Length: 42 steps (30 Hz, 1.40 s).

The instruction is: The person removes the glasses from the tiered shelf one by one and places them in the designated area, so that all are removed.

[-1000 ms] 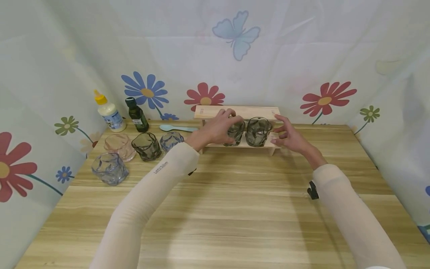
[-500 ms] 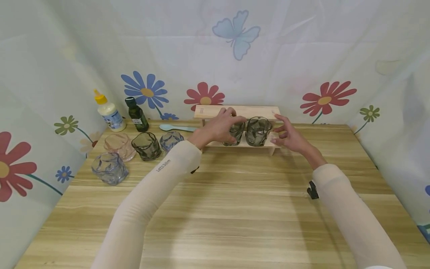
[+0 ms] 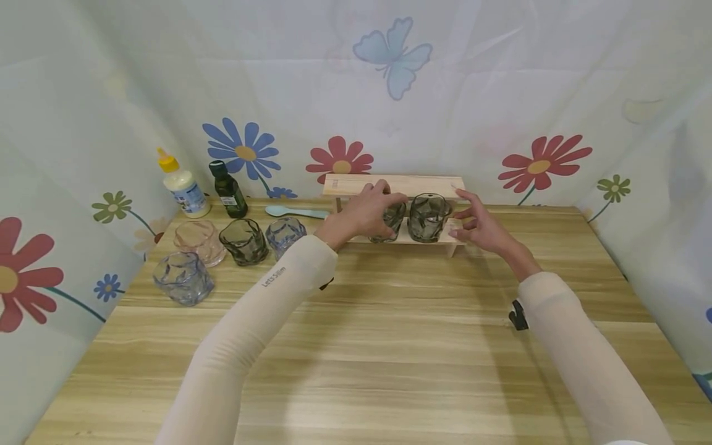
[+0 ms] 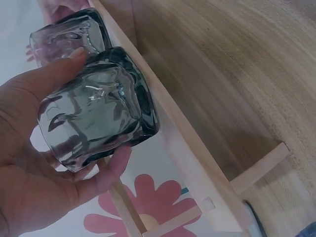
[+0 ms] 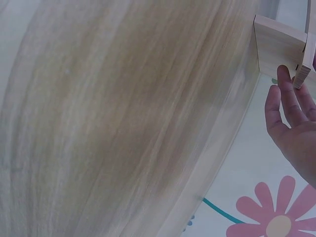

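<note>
A two-tier wooden rack [image 3: 414, 184] stands at the back of the table. My left hand [image 3: 361, 213] grips a dark grey glass [image 3: 394, 221] on its lower shelf. In the left wrist view, thumb and fingers lie around opposite sides of that glass [image 4: 94, 113], and the base is at the shelf board [image 4: 182, 143]. A second dark glass [image 3: 428, 217] sits just right of it on the same shelf. At the rack's right end is my right hand [image 3: 483, 227], fingers slightly bent; in the right wrist view its fingertips [image 5: 282, 71] are against or very near the wood.
On the left stand a pink glass [image 3: 199, 242], a clear bluish glass [image 3: 183, 281], a dark glass [image 3: 243, 242] and a small blue glass [image 3: 283, 233]. Behind them are a yellow-capped bottle [image 3: 186, 193], a dark green bottle [image 3: 229, 191] and a pale blue spoon [image 3: 295, 212]. A flowered curtain hangs behind.
My left wrist and forearm have shifted slightly to the right, with the hand still around its glass. The right hand and the second glass look unchanged.
</note>
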Each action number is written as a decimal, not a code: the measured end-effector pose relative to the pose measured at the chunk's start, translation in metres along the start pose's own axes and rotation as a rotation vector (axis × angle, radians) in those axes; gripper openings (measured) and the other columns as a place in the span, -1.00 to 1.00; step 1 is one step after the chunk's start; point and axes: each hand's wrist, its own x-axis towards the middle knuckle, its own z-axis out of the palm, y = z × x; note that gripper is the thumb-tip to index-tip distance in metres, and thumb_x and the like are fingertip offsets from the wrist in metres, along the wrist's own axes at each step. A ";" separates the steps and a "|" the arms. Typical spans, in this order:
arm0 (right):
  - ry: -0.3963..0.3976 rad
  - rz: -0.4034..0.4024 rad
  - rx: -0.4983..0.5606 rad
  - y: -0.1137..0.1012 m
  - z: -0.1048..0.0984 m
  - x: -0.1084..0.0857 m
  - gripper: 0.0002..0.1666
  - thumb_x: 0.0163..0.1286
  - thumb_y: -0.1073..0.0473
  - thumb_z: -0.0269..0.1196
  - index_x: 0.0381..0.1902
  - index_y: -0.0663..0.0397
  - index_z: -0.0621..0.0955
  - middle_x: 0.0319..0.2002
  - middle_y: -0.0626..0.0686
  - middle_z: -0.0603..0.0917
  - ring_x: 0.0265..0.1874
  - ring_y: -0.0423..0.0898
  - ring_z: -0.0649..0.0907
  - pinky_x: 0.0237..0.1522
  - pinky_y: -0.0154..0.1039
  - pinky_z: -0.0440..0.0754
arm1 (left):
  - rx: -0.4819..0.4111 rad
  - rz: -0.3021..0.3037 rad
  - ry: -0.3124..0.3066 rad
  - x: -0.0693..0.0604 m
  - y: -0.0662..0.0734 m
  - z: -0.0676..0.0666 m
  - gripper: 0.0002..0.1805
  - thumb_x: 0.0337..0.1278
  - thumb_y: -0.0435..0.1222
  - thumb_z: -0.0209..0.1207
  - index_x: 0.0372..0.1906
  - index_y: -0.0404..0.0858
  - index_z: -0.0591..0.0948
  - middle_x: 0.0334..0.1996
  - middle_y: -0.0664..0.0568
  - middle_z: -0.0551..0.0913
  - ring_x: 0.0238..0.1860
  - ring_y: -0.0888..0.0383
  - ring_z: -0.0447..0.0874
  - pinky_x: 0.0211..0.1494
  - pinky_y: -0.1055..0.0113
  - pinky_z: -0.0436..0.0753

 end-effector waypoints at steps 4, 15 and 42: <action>0.001 0.008 -0.003 0.002 0.000 0.000 0.10 0.41 0.35 0.24 0.62 -0.13 -0.18 0.32 0.52 0.28 0.15 0.46 0.52 -0.20 -0.31 0.66 | 0.002 -0.001 -0.007 0.000 0.002 0.001 -0.13 0.06 -0.06 0.45 0.50 0.10 0.33 0.27 -0.09 0.31 0.07 -0.03 0.34 0.01 0.04 0.56; 0.013 0.008 0.009 0.002 0.000 0.001 0.10 0.41 0.35 0.24 0.62 -0.15 -0.18 0.37 0.49 0.23 0.16 0.46 0.50 -0.21 -0.31 0.64 | -0.005 0.021 0.017 -0.001 0.002 0.003 -0.15 0.01 0.04 0.46 0.44 0.05 0.40 0.23 -0.10 0.34 -0.04 -0.02 0.43 -0.01 0.05 0.57; 0.017 0.007 -0.003 0.002 0.002 -0.001 0.09 0.42 0.31 0.25 0.62 -0.16 -0.18 0.32 0.50 0.29 0.18 0.44 0.50 -0.12 -0.23 0.65 | 0.000 0.031 -0.051 -0.015 0.004 -0.001 -0.18 -0.02 0.09 0.45 0.40 0.01 0.47 0.25 -0.06 0.44 0.14 -0.02 0.52 0.21 0.03 0.55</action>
